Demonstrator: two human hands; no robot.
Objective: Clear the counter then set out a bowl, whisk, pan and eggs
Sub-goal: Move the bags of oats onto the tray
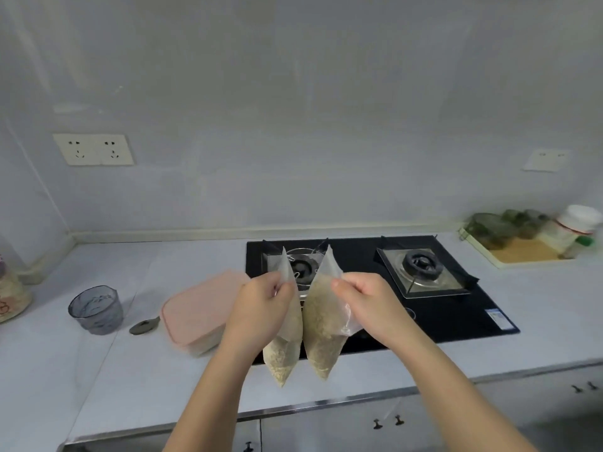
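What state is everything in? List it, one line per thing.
left hand: pinches the left bag near its top
right hand: pinches the right bag near its top
left bag: hanging, part full of pale grains
right bag: hanging, part full of pale grains
pink box: lid on, on the counter
grey cup: upright
dark disc: lying flat beside the cup
right burner: no flame, bare

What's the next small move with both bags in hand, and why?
Probably carry both off the counter. The left hand pinches the left grain bag, the right hand the right grain bag, both hanging over the front edge of the hob; the pink lidded box and grey cup are left to clear.
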